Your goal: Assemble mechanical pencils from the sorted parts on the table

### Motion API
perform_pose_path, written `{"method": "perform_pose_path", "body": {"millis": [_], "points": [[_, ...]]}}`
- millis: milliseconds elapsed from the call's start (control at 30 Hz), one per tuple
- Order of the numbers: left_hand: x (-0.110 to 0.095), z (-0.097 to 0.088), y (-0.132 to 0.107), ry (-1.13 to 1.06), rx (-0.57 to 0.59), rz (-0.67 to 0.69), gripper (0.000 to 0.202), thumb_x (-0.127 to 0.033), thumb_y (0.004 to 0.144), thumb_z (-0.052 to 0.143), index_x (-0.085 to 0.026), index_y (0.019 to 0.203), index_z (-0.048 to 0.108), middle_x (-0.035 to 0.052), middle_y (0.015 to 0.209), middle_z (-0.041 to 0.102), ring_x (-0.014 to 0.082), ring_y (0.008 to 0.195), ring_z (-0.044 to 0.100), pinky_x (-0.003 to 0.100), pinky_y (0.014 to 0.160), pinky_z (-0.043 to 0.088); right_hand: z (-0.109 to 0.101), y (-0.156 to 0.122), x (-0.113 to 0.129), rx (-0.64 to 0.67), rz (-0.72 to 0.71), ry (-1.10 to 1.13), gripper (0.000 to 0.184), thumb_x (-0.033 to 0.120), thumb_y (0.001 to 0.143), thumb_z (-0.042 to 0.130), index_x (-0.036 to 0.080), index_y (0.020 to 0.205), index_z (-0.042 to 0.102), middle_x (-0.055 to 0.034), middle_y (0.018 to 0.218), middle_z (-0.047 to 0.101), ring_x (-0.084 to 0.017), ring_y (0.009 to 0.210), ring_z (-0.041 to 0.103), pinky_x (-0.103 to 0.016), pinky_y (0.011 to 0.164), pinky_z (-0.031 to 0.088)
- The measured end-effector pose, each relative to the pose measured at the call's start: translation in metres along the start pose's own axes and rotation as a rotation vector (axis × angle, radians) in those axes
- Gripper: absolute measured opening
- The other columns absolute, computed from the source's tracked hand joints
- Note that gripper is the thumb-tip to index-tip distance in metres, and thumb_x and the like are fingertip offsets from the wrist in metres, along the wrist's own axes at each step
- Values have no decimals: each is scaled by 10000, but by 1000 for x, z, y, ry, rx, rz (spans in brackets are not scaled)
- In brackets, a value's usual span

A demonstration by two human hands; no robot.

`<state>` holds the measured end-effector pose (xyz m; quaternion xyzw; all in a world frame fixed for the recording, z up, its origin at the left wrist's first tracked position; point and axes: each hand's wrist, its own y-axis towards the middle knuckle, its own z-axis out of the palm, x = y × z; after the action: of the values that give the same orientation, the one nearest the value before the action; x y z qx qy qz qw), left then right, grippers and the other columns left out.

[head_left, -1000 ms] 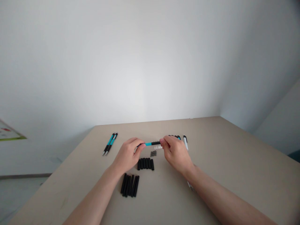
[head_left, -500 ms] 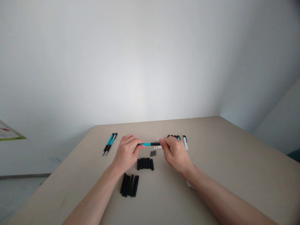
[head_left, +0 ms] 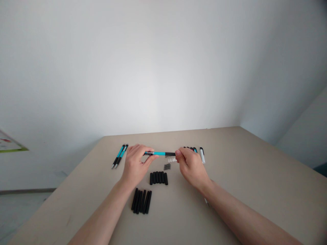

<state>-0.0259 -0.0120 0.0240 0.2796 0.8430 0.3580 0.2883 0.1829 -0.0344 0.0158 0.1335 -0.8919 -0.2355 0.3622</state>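
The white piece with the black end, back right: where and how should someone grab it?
Pinch the white piece mid-barrel from above, probably with the right hand, across its long sides: it is slender, lies flat, pointing away.

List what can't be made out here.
All in the head view:
Pen: right end, hidden by the right hand; its print is too small to read.
White parts: where the row ends, hidden by the right hand.
Slim parts: partly covered by the right forearm.
Wall board: cut off by the left edge.
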Motion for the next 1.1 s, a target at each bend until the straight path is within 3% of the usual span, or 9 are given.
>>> {"method": "perform_pose_path", "body": {"millis": [100,233,433,733,1100], "points": [[-1,2,-1,-129,-101,-135,183,-352,796,677,-196,861,606,24,805,657,160,721,598,317,737,472,-1,0,0,0,-8,28,371,307,961,305,195,646,465,-31,620,540,-158,594,489,-260,565,315],[-5,5,2,-478,-210,-379,332,-355,734,730,-194,959,546,15,829,646,155,743,647,282,706,529,-2,-1,2,56,-52,68,353,279,961,322,189,659,482,-31,641,553,-157,612,497,-257,576,336],[-10,7,6,-942,-188,-507,427,-287,764,706,-239,1094,438,-5,862,661,182,782,698,395,796,555,2,-6,6,256,-195,123,296,227,957,360,179,723,534,-37,709,572,-161,702,520,-262,645,378],[-15,6,6,-1036,-112,-568,476,-218,749,710,-202,1169,486,16,866,675,181,693,693,350,642,588,2,-8,11,387,-308,145,223,178,918,455,170,732,578,-22,685,575,-144,676,504,-252,636,373],[-14,9,2,-954,-5,-557,450,-215,746,712,-166,1159,540,14,832,657,163,643,671,283,504,584,1,-9,13,443,-294,170,134,151,878,498,170,823,619,-23,738,613,-138,691,521,-243,657,376]]}}
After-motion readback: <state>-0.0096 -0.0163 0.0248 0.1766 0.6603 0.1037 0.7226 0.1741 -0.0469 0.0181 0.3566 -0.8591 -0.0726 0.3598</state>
